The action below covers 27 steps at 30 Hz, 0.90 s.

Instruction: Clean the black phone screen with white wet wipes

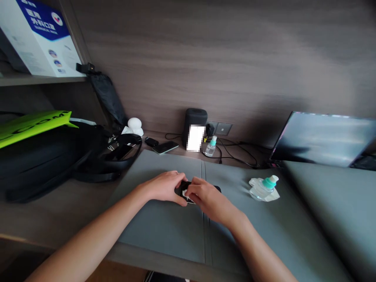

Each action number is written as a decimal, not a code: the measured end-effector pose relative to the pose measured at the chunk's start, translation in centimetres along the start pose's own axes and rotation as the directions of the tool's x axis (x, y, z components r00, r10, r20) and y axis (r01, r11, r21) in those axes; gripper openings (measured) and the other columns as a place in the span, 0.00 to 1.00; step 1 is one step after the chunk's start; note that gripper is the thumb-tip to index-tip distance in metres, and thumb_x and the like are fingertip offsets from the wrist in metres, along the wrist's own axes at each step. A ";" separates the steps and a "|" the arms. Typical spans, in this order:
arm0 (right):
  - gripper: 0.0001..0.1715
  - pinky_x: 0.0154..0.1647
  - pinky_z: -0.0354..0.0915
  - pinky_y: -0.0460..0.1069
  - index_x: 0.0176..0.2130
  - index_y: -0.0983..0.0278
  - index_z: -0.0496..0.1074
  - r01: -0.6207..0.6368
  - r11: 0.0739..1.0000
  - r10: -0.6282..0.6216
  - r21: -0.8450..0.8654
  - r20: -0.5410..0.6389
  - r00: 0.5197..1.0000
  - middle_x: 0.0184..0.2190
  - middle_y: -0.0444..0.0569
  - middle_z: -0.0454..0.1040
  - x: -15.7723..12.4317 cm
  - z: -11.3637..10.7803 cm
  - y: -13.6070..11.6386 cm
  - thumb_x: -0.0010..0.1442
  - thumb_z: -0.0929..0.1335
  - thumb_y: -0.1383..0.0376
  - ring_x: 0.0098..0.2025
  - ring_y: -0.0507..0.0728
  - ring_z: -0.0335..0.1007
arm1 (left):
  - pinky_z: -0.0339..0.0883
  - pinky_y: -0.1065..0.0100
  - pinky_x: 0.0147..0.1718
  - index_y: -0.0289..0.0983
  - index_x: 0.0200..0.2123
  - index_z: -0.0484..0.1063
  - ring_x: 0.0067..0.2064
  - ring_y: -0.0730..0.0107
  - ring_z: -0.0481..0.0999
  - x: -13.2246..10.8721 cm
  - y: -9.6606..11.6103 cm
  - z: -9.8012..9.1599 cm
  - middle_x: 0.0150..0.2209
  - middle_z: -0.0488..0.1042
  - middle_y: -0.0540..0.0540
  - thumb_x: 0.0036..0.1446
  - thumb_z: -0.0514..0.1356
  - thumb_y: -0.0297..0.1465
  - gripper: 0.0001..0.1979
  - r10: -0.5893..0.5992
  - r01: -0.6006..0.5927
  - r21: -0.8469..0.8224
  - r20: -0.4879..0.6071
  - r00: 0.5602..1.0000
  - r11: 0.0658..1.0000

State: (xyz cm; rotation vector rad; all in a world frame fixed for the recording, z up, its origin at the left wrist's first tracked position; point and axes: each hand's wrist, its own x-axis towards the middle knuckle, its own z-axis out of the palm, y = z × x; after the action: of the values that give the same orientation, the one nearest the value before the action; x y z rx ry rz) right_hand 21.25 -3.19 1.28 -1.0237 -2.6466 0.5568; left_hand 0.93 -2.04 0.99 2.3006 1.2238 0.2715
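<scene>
A black phone-like slab point(182, 186) lies flat on the grey desk mat point(158, 227), near the mat's fold. My left hand point(166, 188) grips its left end, thumb on the near edge and fingers on the far edge. With bent fingers, my right hand point(207, 197) pinches a small white tissue point(185, 193) against the slab's top face. Much of the slab is covered by my right hand; only its dark right end shows beyond the knuckles. To the right, a clear pump bottle point(261, 190) with a teal collar lies tilted on a crumpled white wipe point(273, 196).
Behind the mat are a phone point(166, 147), a small black device point(151, 141), a black speaker point(196, 116), another small bottle point(210, 148) and loose cables point(235, 156). An open laptop point(320, 137) stands right. A black bag point(49, 164) fills the left side.
</scene>
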 end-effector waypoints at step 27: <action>0.11 0.38 0.60 0.46 0.36 0.62 0.77 -0.100 0.994 0.102 0.033 -0.081 0.991 0.34 0.46 0.68 -0.8 0.4 0.5 0.64 0.66 0.74 0.35 0.51 0.67 | 0.58 0.68 0.33 0.43 0.45 0.67 0.38 0.62 0.70 0.0 -0.1 0.4 0.36 0.68 0.51 0.41 0.70 0.47 0.29 -0.024 0.024 0.014 0.008 1.000 1.000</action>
State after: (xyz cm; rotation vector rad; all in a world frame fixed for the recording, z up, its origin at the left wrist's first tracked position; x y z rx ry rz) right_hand 22.02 -3.53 0.65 -1.1523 -2.5194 0.5591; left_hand 1.01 -2.09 0.55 2.2952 1.2527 0.2455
